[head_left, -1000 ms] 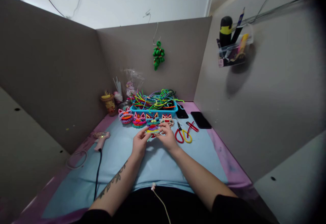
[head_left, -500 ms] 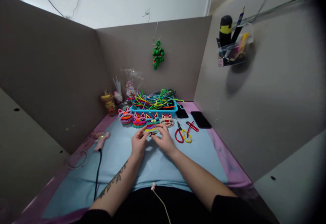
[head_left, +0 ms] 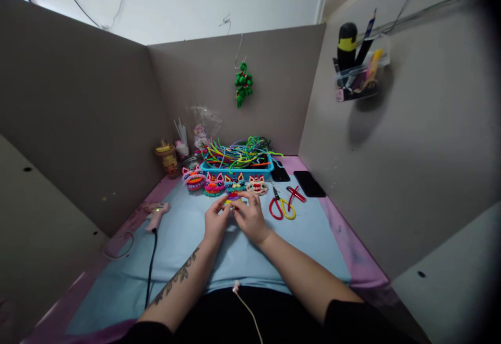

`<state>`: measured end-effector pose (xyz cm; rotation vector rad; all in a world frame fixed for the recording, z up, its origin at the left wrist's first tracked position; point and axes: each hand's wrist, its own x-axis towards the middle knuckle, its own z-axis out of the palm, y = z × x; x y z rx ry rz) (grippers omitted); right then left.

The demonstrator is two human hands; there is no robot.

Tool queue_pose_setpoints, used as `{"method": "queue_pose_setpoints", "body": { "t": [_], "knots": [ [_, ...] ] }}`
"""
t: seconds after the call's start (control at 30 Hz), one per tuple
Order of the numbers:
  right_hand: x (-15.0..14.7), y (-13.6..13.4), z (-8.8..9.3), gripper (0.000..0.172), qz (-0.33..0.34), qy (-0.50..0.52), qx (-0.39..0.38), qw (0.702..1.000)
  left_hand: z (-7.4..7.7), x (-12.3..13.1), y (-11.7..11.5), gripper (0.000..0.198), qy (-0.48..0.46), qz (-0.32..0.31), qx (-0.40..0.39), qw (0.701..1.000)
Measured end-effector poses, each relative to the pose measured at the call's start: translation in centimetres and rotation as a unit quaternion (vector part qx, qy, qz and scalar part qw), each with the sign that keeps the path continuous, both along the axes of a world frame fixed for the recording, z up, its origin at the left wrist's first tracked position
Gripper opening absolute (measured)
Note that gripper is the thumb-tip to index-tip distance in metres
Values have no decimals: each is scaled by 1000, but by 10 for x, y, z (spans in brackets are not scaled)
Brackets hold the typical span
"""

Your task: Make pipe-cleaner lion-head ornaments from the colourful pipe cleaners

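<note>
Right hand (head_left: pixel 252 220) sits closer to the left hand (head_left: pixel 216 220) than a second ago; both grips narrowly pinch a purple-and-yellow fuzzy-wire piece (head_left: pixel 234 197) between them, four fuzzy-wire animal heads (head_left: pixel 214 186) just beyond.

In front of you on the surface (head_left: pixel 356 260), your hands (head_left: pixel 253 222) hold a craft piece (head_left: pixel 234 196) between them, with a row of four figures (head_left: pixel 213 186) behind it and a tray (head_left: pixel 219 169) of pipe cleaners (head_left: pixel 240 151) behind those. To your left lies a glue gun (head_left: pixel 156 216), with a cup (head_left: pixel 169 161) farther back; to your right lie scissors (head_left: pixel 279 199), with a phone (head_left: pixel 309 184) beyond, beside the right-hand wall (head_left: pixel 410 151), where a container (head_left: pixel 362 92) hangs.
</note>
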<state>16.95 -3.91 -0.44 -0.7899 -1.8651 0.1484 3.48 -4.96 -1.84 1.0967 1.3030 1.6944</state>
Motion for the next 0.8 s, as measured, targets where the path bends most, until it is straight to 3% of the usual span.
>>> {"method": "queue_pose_setpoints", "body": {
  "t": [0.37,0.67,0.8],
  "knots": [
    [1,-1,1,24,33,12,17,999,8,2,-3,42,58,5,-2,998],
    [8,-4,3,15,41,75,12,996,5,-1,1,53,-26,18,-18,999],
    [6,3,3,23,38,124,-27,991,4,-3,1,54,-36,39,-7,999]
  ]
}}
